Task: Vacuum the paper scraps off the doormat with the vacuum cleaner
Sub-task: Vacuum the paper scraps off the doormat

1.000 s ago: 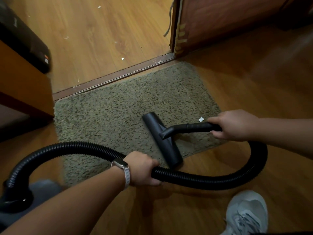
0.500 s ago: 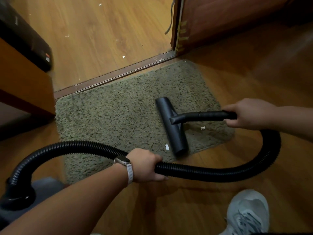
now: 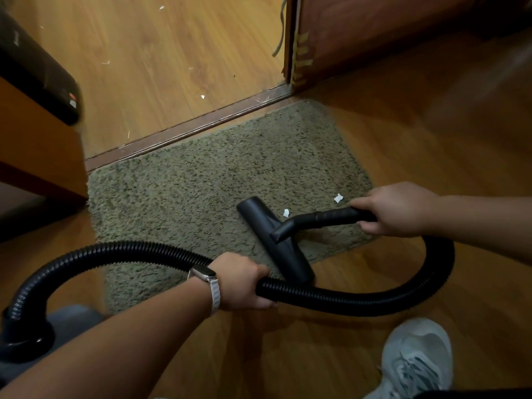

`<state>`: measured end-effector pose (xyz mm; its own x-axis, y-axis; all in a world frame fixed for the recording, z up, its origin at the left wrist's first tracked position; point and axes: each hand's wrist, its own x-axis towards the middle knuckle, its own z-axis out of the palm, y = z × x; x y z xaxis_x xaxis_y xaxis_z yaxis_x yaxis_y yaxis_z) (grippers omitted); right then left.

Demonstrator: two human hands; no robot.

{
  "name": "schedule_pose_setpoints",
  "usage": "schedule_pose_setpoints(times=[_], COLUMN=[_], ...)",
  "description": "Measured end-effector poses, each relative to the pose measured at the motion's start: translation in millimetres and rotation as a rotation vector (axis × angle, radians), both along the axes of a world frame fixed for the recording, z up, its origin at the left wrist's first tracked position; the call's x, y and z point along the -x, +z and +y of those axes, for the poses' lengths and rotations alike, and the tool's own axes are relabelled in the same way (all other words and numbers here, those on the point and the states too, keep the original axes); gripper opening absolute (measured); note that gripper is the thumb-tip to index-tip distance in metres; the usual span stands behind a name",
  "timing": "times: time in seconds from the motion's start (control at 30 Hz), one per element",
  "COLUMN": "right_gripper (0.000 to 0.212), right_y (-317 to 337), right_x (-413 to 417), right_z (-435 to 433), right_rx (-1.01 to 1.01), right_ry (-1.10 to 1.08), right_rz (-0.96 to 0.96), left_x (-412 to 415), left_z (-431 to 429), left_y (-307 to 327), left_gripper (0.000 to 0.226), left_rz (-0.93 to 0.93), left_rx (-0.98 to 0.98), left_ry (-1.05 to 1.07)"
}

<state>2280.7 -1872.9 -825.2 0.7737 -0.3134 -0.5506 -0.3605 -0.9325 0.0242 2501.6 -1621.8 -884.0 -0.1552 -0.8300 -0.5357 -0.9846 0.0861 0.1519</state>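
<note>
A shaggy olive doormat lies on the wood floor below the door threshold. The black floor nozzle rests on the mat's near right part, its near end at the mat's edge. My right hand grips the black wand handle. My left hand, with a watch on the wrist, holds the ribbed black hose that loops round to the vacuum body at the lower left. Two white paper scraps lie on the mat right of the nozzle: one scrap beside the wand, another scrap near my right hand.
A wooden door stands open at the upper right. A wooden cabinet with a black device on it is at the left. Small scraps dot the floor beyond the threshold. My grey shoe is at the lower right.
The nozzle swept right half a second ago, then came back left and nearer. Two scraps now lie uncovered to its right on the mat. Both hands kept their grips.
</note>
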Motion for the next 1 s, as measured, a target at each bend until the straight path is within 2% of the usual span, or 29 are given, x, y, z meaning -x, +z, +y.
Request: schedule_pose_setpoints(times=[0.33, 0.53, 0.8, 1.0], right_gripper=[0.017, 0.018, 0.015, 0.017], right_y=[8.1, 9.3, 2.4, 15.5], right_x=[16.1, 12.7, -12.3, 6.1], right_z=[-39.3, -33.0, -9.0, -30.2], right_rx=[0.091, 0.067, -0.005, 0.033], right_ry=[-0.362, -0.365, -0.21, -0.333], right_rz=[0.003, 0.0, -0.022, 0.006], left_x=[-2.6, -2.2, -4.6, -6.2], left_z=[-15.3, -17.4, -15.6, -19.9], left_y=[4.7, 3.8, -2.9, -4.6], left_gripper=[0.058, 0.057, 0.059, 0.058], left_rz=[-0.036, -0.043, -0.068, -0.053], left_rx=[0.034, 0.023, 0.021, 0.036], left_ry=[0.102, 0.072, 0.011, 0.082])
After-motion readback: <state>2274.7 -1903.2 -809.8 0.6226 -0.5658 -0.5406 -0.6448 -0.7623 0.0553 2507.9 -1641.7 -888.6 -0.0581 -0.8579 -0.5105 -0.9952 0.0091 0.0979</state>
